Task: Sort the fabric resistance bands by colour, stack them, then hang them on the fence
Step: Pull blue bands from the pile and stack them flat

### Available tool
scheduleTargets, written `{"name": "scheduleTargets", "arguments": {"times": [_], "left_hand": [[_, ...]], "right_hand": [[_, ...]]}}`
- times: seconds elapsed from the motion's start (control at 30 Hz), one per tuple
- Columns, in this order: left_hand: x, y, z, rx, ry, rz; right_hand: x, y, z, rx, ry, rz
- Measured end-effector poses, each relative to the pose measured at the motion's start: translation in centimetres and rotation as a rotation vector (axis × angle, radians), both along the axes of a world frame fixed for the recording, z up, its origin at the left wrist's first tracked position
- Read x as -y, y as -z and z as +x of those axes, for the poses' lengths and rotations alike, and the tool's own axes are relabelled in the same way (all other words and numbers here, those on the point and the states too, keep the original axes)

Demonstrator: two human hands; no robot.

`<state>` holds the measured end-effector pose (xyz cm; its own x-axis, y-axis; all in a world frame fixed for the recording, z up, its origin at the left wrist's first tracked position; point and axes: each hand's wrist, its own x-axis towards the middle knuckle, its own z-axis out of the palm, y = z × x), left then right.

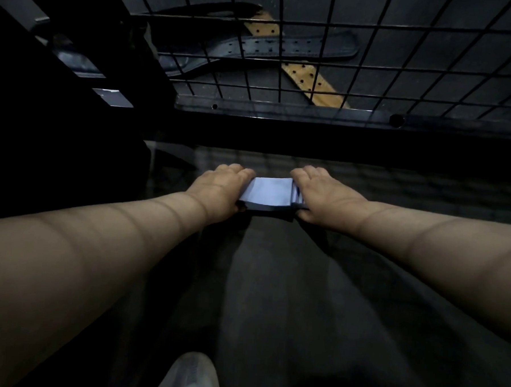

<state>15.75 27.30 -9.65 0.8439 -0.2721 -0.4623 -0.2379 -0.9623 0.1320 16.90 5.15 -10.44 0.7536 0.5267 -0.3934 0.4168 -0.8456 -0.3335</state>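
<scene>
both left hand (222, 188) and right hand (322, 194) pinch what seems a pale-blue band stack (267, 191).

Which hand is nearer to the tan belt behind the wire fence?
Right. The right hand, gripping one end of the blue bands, is below the lower end of the tan belt in this view. The left hand, gripping the other end, is further off to the side.

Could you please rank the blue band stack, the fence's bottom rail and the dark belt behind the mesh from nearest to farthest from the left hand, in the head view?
1. blue band stack: gripped by the left hand, on its right side.
2. fence's bottom rail: ahead, past the stack.
3. dark belt: farthest, behind the mesh.
</scene>
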Motion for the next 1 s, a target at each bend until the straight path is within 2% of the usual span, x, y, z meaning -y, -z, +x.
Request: {"name": "scheduleTargets", "arguments": {"times": [0.2,0.4,0.67,1.0], "left_hand": [[0.2,0.1,-0.1,0.01,0.014,0.045],[1.0,0.3,-0.3,0.019,-0.025,0.031],[1.5,0.5,-0.2,0.043,-0.045,0.013],[2.4,0.2,-0.1,0.022,-0.009,0.069]], "right_hand": [[0.0,0.0,0.2,0.0,-0.01,-0.006],[0.0,-0.5,0.2,0.099,-0.059,0.009],[0.2,-0.6,0.3,-0.027,0.022,0.131],[0.5,-0.3,-0.2,-0.065,0.04,0.101]]}}
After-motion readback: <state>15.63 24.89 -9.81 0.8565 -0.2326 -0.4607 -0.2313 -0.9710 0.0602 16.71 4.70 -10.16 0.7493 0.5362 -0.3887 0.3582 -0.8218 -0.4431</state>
